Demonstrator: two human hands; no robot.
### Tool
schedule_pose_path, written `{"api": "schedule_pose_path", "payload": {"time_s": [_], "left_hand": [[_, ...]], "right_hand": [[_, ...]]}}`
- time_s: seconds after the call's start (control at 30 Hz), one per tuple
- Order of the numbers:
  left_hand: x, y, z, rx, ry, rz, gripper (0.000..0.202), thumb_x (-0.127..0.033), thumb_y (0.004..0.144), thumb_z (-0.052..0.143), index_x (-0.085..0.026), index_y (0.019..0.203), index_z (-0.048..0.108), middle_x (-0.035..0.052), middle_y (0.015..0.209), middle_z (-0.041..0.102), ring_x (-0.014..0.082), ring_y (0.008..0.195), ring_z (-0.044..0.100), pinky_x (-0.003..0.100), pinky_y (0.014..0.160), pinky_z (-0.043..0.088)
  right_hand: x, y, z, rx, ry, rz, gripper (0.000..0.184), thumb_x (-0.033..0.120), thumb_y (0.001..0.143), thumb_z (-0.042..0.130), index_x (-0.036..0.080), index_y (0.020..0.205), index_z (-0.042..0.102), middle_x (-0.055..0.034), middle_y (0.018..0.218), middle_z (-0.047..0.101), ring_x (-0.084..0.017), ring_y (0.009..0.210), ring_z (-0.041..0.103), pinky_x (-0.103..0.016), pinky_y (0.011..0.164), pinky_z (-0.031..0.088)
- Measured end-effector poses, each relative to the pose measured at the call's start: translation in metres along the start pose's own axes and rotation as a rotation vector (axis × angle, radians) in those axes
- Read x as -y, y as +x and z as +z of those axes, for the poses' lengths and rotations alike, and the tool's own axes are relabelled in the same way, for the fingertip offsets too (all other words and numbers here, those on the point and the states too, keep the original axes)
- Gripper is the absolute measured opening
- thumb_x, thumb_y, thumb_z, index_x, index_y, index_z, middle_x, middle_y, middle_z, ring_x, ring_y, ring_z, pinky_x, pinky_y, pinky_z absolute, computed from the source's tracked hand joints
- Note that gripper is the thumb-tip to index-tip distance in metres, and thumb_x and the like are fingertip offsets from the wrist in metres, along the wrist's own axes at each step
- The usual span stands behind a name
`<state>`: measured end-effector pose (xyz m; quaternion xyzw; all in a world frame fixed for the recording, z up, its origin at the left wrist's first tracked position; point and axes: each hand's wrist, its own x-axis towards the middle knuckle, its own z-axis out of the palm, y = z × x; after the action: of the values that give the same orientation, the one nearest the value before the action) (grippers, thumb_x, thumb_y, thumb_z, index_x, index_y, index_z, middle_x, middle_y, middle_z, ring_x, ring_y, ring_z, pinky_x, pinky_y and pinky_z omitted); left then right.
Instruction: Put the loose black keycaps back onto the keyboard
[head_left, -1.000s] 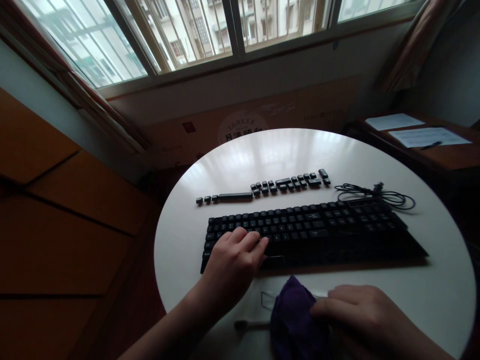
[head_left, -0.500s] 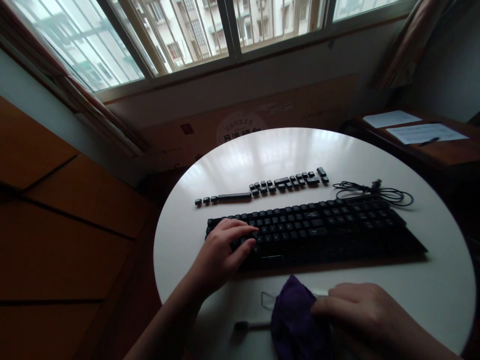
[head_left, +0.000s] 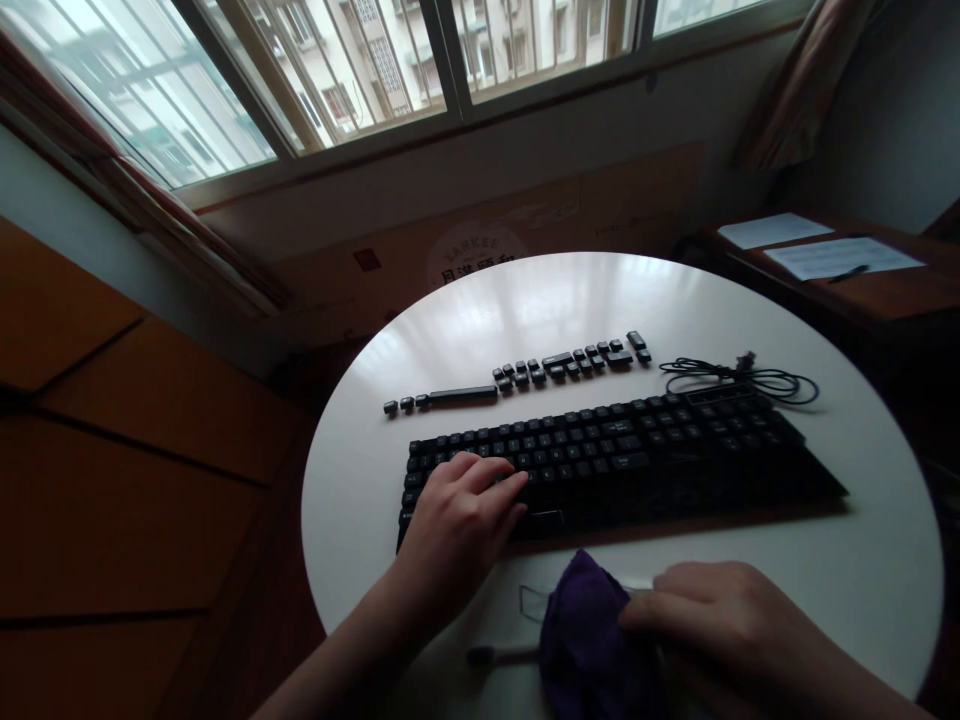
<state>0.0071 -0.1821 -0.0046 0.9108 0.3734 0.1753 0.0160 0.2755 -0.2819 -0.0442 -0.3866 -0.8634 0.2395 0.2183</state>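
My left hand (head_left: 466, 508) lies over the left part of a black keyboard (head_left: 592, 505), fingers stretched and slightly bent onto the keys, hiding some of them. No held object shows in it. Close to the table's near edge, my right hand (head_left: 716, 615) is closed on a purple cloth (head_left: 585, 640). Beneath the cloth, partly covered, are a brush (head_left: 499, 655) with a dark head and a thin wire loop tool (head_left: 532, 602). Behind the keyboard, loose black keycaps (head_left: 555, 368) sit in rows, with a long space bar (head_left: 463, 395) among them.
A bundled black cable (head_left: 750, 378) lies behind the keyboard's right end on the round white table (head_left: 862, 560). To the right, a brown desk (head_left: 885, 295) holds paper sheets (head_left: 844, 257) and a pen (head_left: 850, 272). A barred window and a wooden cabinet (head_left: 112, 480) surround the table.
My left hand has shifted slightly right and nearer along the keys, uncovering keys at the keyboard's left edge; its thumb and index finger are closer together. My right hand still holds the purple cloth.
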Motion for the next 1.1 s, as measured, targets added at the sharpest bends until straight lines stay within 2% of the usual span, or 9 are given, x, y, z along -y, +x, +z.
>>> {"api": "schedule_pose_path", "payload": {"time_s": [0.3, 0.6, 0.73, 0.8, 0.9, 1.0, 1.1], "left_hand": [[-0.014, -0.003, 0.000, -0.035, 0.205, 0.076, 0.024, -0.017, 0.092, 0.065, -0.015, 0.115, 0.071, 0.0085, 0.111, 0.073, 0.0254, 0.094, 0.061, 0.042, 0.078, 0.052], [-0.014, -0.003, 0.000, 0.000, 0.200, 0.056, 0.025, -0.018, 0.091, 0.066, -0.016, 0.116, 0.070, 0.0077, 0.109, 0.073, 0.0249, 0.092, 0.062, 0.042, 0.077, 0.052], [-0.014, -0.001, 0.000, -0.019, 0.165, 0.041, 0.025, -0.014, 0.089, 0.067, -0.015, 0.114, 0.071, 0.0082, 0.107, 0.073, 0.0253, 0.090, 0.062, 0.042, 0.075, 0.054], [-0.012, 0.000, 0.001, -0.031, 0.085, 0.034, 0.024, -0.014, 0.089, 0.067, -0.015, 0.112, 0.072, 0.0087, 0.104, 0.073, 0.0241, 0.088, 0.062, 0.040, 0.075, 0.055], [-0.008, 0.000, -0.003, -0.053, -0.156, -0.032, 0.020, -0.018, 0.090, 0.066, -0.016, 0.109, 0.073, 0.0084, 0.099, 0.073, 0.0224, 0.087, 0.064, 0.038, 0.077, 0.056], [-0.007, 0.001, -0.012, -0.046, -0.515, -0.167, 0.020, -0.028, 0.094, 0.064, -0.018, 0.107, 0.075, 0.0084, 0.096, 0.072, 0.0199, 0.084, 0.066, 0.033, 0.072, 0.056], [-0.010, 0.002, -0.020, 0.019, -0.887, -0.239, 0.030, -0.045, 0.093, 0.064, -0.019, 0.102, 0.077, 0.0084, 0.090, 0.071, 0.0189, 0.078, 0.065, 0.029, 0.066, 0.054]], "right_hand": [[0.004, -0.001, -0.004, -0.037, 0.008, 0.008, 0.033, 0.001, 0.084, 0.046, 0.021, 0.099, 0.067, -0.0004, 0.070, 0.062, -0.014, 0.062, 0.058, -0.026, 0.057, 0.035], [0.003, 0.001, 0.000, -0.069, 0.026, -0.003, 0.034, 0.002, 0.083, 0.046, 0.021, 0.100, 0.068, -0.0008, 0.070, 0.063, -0.014, 0.061, 0.058, -0.025, 0.056, 0.035], [0.003, 0.000, -0.001, -0.062, 0.014, -0.006, 0.034, 0.003, 0.084, 0.045, 0.021, 0.101, 0.068, -0.0012, 0.070, 0.063, -0.015, 0.061, 0.058, -0.026, 0.057, 0.036], [0.003, 0.000, -0.001, -0.047, 0.003, -0.012, 0.034, 0.002, 0.084, 0.045, 0.020, 0.103, 0.067, -0.0011, 0.070, 0.063, -0.015, 0.061, 0.058, -0.026, 0.057, 0.035], [0.002, 0.000, -0.001, -0.037, 0.004, -0.012, 0.034, 0.001, 0.082, 0.047, 0.021, 0.102, 0.066, -0.0005, 0.071, 0.063, -0.014, 0.062, 0.059, -0.026, 0.057, 0.035], [0.002, 0.000, -0.001, -0.050, 0.021, -0.008, 0.029, 0.003, 0.083, 0.049, 0.021, 0.098, 0.066, -0.0003, 0.071, 0.062, -0.014, 0.061, 0.058, -0.025, 0.056, 0.034], [0.001, 0.001, -0.002, -0.054, 0.026, -0.024, 0.024, 0.007, 0.086, 0.050, 0.020, 0.098, 0.066, -0.0011, 0.071, 0.062, -0.014, 0.061, 0.057, -0.025, 0.055, 0.034]]}}
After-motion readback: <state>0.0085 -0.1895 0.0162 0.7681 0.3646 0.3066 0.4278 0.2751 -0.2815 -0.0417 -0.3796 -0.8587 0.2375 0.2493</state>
